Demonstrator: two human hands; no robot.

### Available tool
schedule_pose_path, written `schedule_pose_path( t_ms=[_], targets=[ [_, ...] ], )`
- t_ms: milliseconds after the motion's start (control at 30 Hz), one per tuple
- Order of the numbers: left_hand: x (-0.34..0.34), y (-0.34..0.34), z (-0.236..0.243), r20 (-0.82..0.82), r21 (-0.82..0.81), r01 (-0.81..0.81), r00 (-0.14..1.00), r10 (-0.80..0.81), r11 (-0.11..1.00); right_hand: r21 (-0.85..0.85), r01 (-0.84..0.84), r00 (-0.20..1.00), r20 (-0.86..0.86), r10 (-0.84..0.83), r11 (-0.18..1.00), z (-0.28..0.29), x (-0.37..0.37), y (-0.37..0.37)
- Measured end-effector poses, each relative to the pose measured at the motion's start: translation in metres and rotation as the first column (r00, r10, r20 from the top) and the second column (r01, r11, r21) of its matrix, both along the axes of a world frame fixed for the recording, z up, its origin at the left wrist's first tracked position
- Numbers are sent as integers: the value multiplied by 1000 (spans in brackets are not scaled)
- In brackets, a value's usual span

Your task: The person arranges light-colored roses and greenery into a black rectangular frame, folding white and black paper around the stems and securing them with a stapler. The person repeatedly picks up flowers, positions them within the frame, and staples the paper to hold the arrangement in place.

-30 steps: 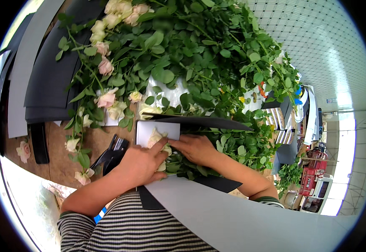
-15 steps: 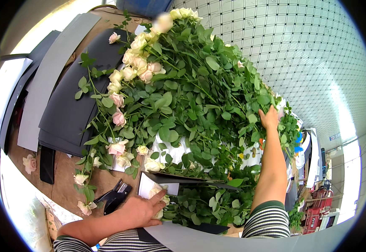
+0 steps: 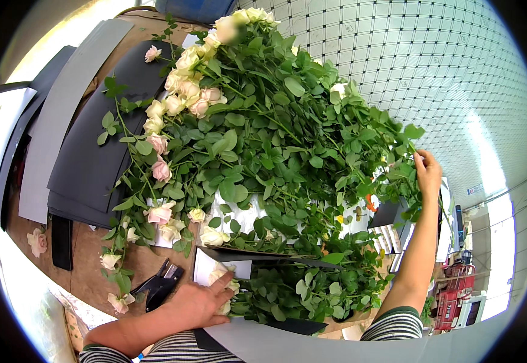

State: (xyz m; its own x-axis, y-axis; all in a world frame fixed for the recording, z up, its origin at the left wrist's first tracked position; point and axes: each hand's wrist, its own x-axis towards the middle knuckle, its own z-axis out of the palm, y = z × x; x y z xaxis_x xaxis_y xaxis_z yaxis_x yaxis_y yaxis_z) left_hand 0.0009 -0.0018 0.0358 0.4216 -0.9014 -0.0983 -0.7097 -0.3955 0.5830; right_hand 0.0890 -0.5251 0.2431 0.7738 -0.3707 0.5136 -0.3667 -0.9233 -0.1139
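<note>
My left hand lies at the near edge of the table with its fingers stretched out over pale roses. These sit on white-and-black wrapping sheets, their leafy stems running right. Off to the right, my right hand is raised, its fingers closed on a leafy rose stem. That stem's lower end and the joint of fingers and stem are partly hidden by leaves. A big heap of roses fills the middle, with cream and pink blooms along its left side.
A black stapler lies left of my left hand. Beyond it are a black phone-like slab, a loose pink rose, stacked dark sheets and grey sheets. A blue container stands at the far edge.
My right hand has moved right and slightly up from the heap's right side, drawing a leafy stem with it. My left hand stays on the roses.
</note>
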Motion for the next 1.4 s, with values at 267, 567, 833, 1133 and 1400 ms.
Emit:
schedule_pose_path(
  t_ms=[267,567,833,1133,1400],
  targets=[
    [-1,-2,-6,69,31,35,997,-37,999,415,-271,962,145,231,869,18,-114,8],
    [-3,3,-7,31,-76,-15,999,17,997,571,-309,908,-61,415,760,-34,-217,73],
    [-5,3,-12,1,29,4,1000,-5,1000,476,-167,757,-499,422,863,-122,-223,121],
    [-4,4,-11,-13,-75,-34,999,33,997,361,-244,729,-544,416,900,-106,-187,169],
    [-3,5,-14,-8,-110,-26,1000,25,994,434,-559,594,-384,707,706,-188,-106,288]
  ],
)
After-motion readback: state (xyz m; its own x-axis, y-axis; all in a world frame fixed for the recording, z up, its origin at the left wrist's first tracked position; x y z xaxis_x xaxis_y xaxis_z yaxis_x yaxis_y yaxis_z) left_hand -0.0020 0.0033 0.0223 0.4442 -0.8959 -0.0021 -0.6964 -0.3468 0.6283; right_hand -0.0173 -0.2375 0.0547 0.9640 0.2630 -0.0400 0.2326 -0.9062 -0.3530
